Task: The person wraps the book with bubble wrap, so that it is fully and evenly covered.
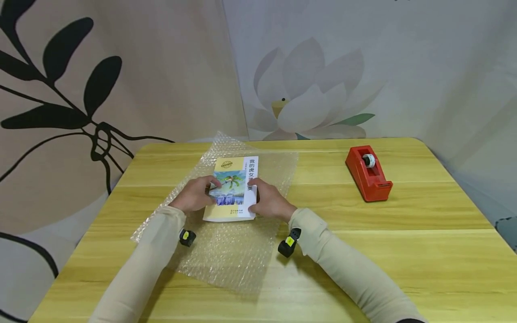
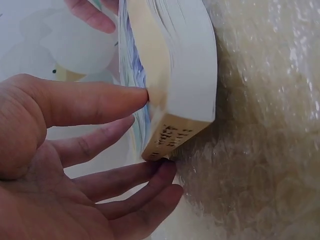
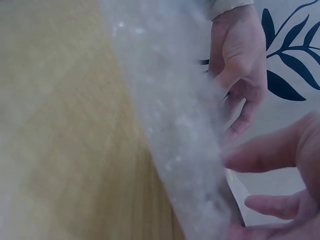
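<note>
Book (image 1: 231, 190) is between left hand (image 1: 196, 194) and right hand (image 1: 271, 200), each pinching a side edge; wrap (image 1: 226, 251) lies beneath the grip. Step judged: positioning. Next move likely calls for level, even release.

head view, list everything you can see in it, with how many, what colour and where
Book: one, yellow, blue and white cover, between the hands, over the bubble wrap
Bubble wrap: one sheet, clear, on the table
Tape dispenser: one, red, on the table's right side
Tape roll: one, white, in the dispenser
Table: one, yellow wood grain, under everything
Plant print: one, black, backdrop's left
Flower print: one, pale grey-white, behind the table
Wrist cameras: two, black and yellow, one per wrist
Sleeves: two, beige, both arms
Left hand: one, bare, at the book's left side
Right hand: one, bare, at its right side
</note>
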`<state>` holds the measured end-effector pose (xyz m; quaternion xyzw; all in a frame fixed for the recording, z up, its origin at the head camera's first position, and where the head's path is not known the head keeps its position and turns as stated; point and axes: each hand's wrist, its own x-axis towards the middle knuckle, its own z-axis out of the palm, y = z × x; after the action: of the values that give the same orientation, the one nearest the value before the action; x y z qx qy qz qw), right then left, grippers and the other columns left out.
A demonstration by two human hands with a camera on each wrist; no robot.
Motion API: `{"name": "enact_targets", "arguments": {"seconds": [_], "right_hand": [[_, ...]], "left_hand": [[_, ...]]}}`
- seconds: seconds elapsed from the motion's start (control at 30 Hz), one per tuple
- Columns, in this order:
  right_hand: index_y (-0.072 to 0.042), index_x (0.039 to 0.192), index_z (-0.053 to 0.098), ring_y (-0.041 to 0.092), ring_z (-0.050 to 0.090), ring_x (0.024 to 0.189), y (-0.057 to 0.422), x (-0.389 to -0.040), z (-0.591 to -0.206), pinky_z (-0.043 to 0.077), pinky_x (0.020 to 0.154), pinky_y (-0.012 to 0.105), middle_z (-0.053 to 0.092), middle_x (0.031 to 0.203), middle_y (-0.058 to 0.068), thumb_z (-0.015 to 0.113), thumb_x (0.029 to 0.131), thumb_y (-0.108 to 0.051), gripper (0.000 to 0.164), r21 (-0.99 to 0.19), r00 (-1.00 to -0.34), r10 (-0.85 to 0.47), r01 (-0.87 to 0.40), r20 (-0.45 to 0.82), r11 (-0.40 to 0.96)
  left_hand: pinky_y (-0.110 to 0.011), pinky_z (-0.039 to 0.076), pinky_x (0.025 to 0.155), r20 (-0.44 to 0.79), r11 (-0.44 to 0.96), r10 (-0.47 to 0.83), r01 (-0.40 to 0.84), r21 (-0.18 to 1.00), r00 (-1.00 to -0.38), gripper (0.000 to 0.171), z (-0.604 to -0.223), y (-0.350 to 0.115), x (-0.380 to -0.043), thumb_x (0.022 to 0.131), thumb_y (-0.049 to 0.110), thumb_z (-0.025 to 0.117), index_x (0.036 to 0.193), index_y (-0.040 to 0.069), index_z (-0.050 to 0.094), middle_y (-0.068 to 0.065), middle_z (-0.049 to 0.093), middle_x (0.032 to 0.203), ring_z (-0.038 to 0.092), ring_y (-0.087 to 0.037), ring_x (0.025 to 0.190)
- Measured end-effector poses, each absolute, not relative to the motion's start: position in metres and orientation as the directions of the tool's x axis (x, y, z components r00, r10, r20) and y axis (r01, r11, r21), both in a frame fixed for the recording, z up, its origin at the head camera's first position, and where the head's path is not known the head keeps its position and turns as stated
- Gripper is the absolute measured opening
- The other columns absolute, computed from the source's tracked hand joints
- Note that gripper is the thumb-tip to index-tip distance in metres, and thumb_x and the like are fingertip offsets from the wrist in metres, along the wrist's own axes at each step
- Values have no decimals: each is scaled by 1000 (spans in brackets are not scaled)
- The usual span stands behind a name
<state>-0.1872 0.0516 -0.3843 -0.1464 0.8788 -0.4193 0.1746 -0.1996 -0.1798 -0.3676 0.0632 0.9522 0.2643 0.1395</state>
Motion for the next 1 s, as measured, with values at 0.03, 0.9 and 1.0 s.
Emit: {"name": "enact_targets", "arguments": {"seconds": [0.03,0.9,1.0], "right_hand": [[-5,148,40,23,66,111,52,-187,-384,57,91,32,63,132,17,74,84,-1,73,-789,-897,-403,-110,-184,605],[-1,142,45,23,68,106,61,-182,-381,58,86,31,68,122,17,73,88,-7,61,-747,-893,-430,-195,-133,636],[-2,140,48,27,66,117,68,-183,-380,56,98,37,64,132,19,71,92,-12,54,-764,-883,-444,-181,-151,619]], "left_hand": [[-33,51,77,-232,854,197,51,517,-953,43,-367,-180,-200,86,4,73,128,9,62,-19,62,117,59,-28,98],[-28,44,63,-255,869,244,94,486,-936,44,-364,-177,-196,87,10,76,128,8,62,-11,58,92,51,-20,79],[-29,45,67,-253,871,249,102,480,-935,43,-363,-178,-194,87,12,76,128,9,62,-12,61,100,52,-21,84]]}}
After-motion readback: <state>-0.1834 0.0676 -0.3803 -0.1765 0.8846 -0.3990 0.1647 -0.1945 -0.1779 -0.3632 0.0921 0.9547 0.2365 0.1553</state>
